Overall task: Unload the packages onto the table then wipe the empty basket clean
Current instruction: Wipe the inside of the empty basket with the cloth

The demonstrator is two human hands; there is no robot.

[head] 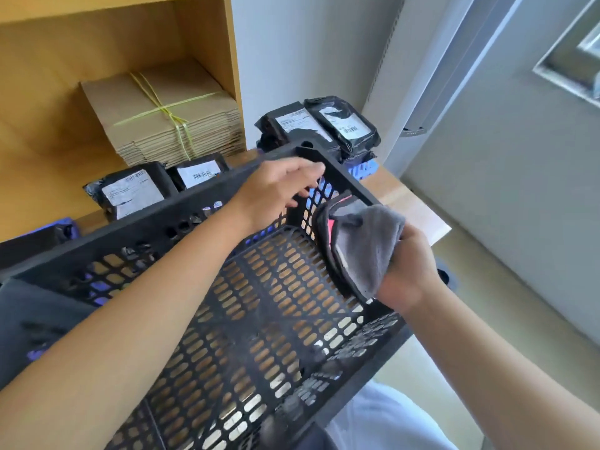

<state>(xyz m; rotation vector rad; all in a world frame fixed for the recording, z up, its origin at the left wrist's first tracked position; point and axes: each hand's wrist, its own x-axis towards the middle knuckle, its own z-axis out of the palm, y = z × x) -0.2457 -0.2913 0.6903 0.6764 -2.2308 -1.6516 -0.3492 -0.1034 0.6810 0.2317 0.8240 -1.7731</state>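
Observation:
A black perforated plastic basket (181, 219) fills the middle of the view, tilted toward me, with nothing inside it. My left hand (276, 190) reaches over its far rim near the far right corner, fingers curled and blurred, with nothing visibly in them. My right hand (409, 271) grips a folded grey cloth (367, 245) with a pink tag, pressed against the basket's right inner wall. Black packages with white labels lie on the wooden table: two behind the basket (130, 193) and a stack (318, 125) at the far right.
A bundle of flattened cardboard (162, 115) tied with yellow string sits in a wooden shelf unit at the back. A blue crate (363, 168) lies under the right stack of packages. The table's right edge (431, 222) drops to a grey floor.

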